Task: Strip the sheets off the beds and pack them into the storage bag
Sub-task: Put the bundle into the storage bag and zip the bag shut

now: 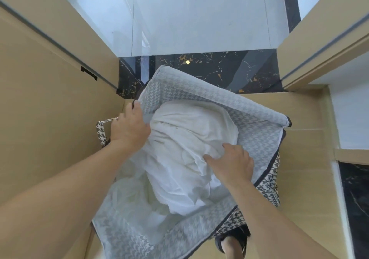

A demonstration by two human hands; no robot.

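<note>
Sheets (pixel 185 148) in bag (pixel 257 118), between wooden panels (pixel 50 98)

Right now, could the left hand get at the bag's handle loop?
Probably yes: the left hand grips the bag rim, the handle beside it, nothing between.

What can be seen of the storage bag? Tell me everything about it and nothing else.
The storage bag is a big soft-sided fabric box in a grey-and-white houndstooth print with dark edging, its inside paler. It stands open on the tan floor, mouth up, walls sagging. A houndstooth strap handle hangs off its left side. White sheets fill it in a crumpled heap. The left hand grips its left rim; the right hand presses on the sheets near the right wall.
</note>
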